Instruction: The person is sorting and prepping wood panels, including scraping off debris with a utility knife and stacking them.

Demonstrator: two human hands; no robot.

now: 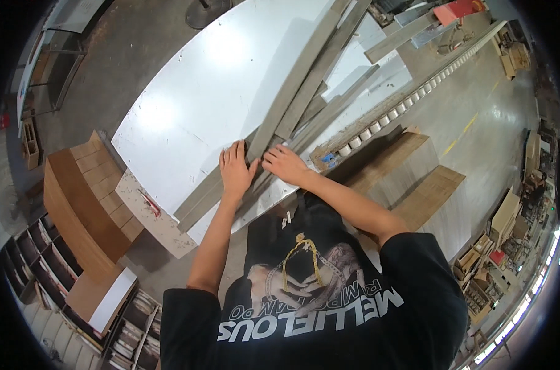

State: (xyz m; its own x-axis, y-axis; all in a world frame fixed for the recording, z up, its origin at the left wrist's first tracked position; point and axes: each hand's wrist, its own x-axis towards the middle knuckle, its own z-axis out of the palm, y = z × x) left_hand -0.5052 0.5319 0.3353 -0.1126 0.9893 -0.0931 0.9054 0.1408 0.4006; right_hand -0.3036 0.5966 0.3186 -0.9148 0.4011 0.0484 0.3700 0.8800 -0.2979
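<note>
Both my hands are on a bundle of long grey-brown wooden strips (298,83) at the near edge of a white tabletop (193,92). My left hand (235,172) lies with fingers stretched out across a shorter strip (200,200) slanting to the lower left, its thumb beside the lower end of a long strip. Just to the right, my right hand (286,165) is closed with bent fingers over the strips where they cross. The undersides of the strips and some fingertips are hidden.
A small red-handled tool (149,203) rests on a speckled board at the left. Brown curved panels (82,203) stand beyond it. Right of the table are stacked boards (409,191) and a long row of white pieces (409,106). A red object (455,12) is far right.
</note>
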